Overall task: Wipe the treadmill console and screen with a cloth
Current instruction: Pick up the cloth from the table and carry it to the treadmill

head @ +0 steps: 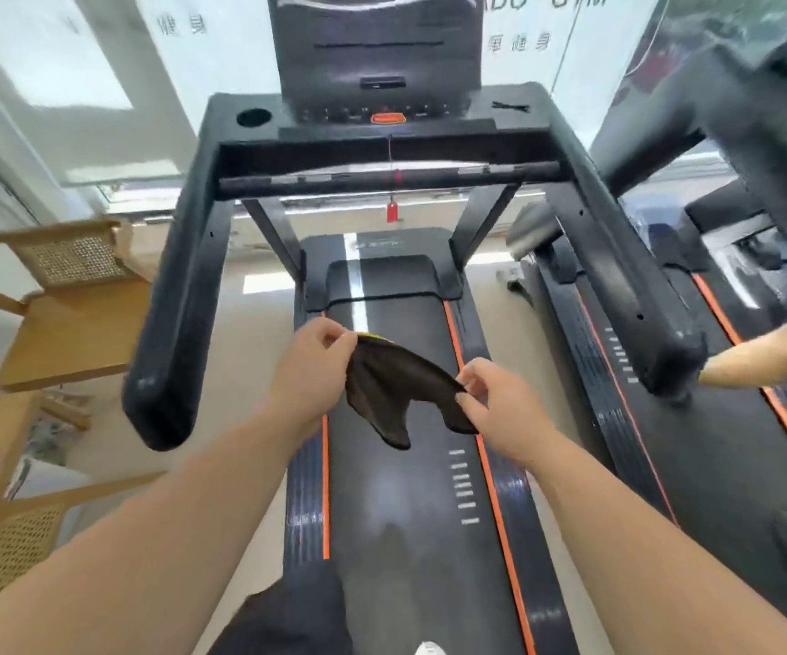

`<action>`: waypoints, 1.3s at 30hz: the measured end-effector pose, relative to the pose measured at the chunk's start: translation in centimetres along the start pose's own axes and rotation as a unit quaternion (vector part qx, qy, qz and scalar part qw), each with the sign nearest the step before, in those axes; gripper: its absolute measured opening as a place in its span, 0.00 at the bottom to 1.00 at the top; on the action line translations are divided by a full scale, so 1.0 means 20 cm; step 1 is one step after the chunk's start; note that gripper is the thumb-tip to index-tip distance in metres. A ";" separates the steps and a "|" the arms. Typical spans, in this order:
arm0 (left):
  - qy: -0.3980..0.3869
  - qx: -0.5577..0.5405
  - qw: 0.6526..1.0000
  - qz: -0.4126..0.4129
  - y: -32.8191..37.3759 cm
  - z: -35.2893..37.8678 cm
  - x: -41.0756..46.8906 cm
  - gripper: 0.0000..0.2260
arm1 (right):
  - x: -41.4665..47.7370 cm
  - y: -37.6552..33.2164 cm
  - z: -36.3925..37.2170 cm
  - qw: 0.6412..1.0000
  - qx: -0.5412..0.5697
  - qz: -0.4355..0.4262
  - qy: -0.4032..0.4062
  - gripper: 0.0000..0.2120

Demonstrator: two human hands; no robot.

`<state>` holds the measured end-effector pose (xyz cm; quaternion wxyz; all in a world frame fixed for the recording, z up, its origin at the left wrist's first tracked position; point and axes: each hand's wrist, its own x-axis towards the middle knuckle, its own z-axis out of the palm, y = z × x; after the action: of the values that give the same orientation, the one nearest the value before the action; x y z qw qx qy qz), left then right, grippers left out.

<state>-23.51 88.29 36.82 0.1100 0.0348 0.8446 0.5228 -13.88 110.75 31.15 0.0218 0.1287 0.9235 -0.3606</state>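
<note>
Presently a dark brown cloth (401, 394) is held stretched between both hands above the treadmill belt (396, 503); one upper corner is pinched by the left hand (311, 359), the opposite edge by the right hand (495, 404), thumb and fingers closed on the fabric in each case; the loose lower part of the cloth hangs in two lobes (a sliver of yellow is seen at the corner in the left grip). Orange stripes are seen along both edges of the belt. Beyond the hands, well apart from the cloth, the console (382, 120) is found at the far end of the treadmill, with an orange-red button at its front edge and a round cup hole (253, 117) near its left corner; the screen (375, 44) is raised above it, tilted back. A red safety tag (392, 212) is hung on a cord below the crossbar (386, 178). Wooden cane chairs (65, 295) are placed off the left edge; a second treadmill (712, 347) is set alongside the right edge.
</note>
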 end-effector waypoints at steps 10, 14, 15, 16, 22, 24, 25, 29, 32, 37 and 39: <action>-0.012 0.010 0.999 -0.033 -0.02 -0.09 0.76 0.08 | 0.84 -0.14 -0.13 0.996 -0.087 -0.020 -0.015 0.07; -0.066 0.000 0.996 -0.060 0.04 -0.09 1.13 0.08 | 1.13 -0.21 -0.20 0.997 -0.064 0.038 0.017 0.07; -0.080 0.003 0.995 -0.057 0.07 -0.09 1.22 0.08 | 1.19 -0.22 -0.21 0.996 -0.058 0.055 0.030 0.05; -0.090 0.005 0.994 -0.054 0.11 -0.09 1.30 0.08 | 1.26 -0.23 -0.23 0.995 -0.051 0.070 0.045 0.05; -0.122 -0.023 0.992 -0.019 0.34 -0.07 1.80 0.08 | 1.67 -0.29 -0.41 0.983 -0.025 0.092 0.156 0.08; -0.152 -0.045 0.987 -0.025 0.40 -0.03 1.93 0.09 | 1.81 -0.31 -0.49 0.978 -0.025 0.090 0.185 0.07; -0.168 -0.049 0.984 -0.026 0.42 0.00 1.99 0.09 | 1.88 -0.31 -0.53 0.976 -0.016 0.088 0.200 0.07; -0.226 -0.052 0.973 -0.003 0.55 0.12 2.21 0.08 | 2.15 -0.29 -0.71 0.963 0.036 0.079 0.253 0.10; -0.257 -0.029 0.966 0.017 0.71 0.25 2.42 0.08 | 2.41 -0.22 -0.86 0.948 0.113 0.100 0.281 0.08; -0.207 -0.019 0.978 0.011 0.92 0.47 2.71 0.08 | 2.80 -0.06 -1.07 0.942 0.122 0.094 0.298 0.06; -0.176 -0.006 0.984 0.005 0.97 0.54 2.80 0.07 | 2.93 -0.04 -1.15 0.943 0.115 0.071 0.305 0.06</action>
<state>-76.77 116.31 41.12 0.2541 0.1300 0.8090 0.5139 -69.45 138.61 40.78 -0.2506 0.2992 0.8267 -0.4054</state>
